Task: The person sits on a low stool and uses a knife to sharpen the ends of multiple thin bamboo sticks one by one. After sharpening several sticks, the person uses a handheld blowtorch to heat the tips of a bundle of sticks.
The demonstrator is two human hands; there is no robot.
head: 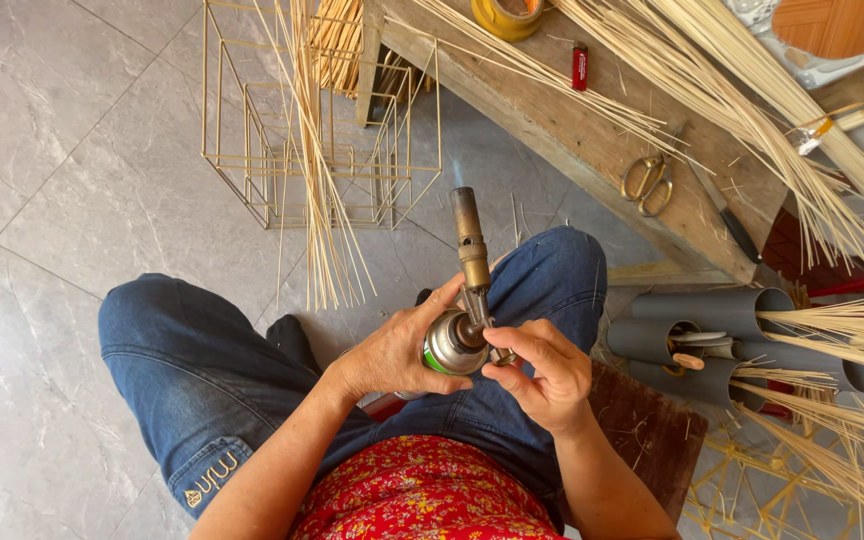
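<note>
Torch: gas torch (464, 290) over my lap, nozzle pointing away.
Left grip (392, 352): wrapped around its canister.
Right grip (537, 365): fingertips pinching its valve knob.
Floor: grey tiles (72, 150), wire frames (322, 110).
Tabletop (592, 130): wooden, with scissors (647, 180), reeds.

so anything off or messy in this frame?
A faint flame shows at the tip of the gas torch held by left hand and right hand, aimed toward dry bamboo strips. Loose splints litter the wooden bench.

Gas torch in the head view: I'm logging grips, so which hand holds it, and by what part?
The left hand grips the gas torch around its canister. The right hand pinches the small knob at the base of the brass nozzle.
</note>
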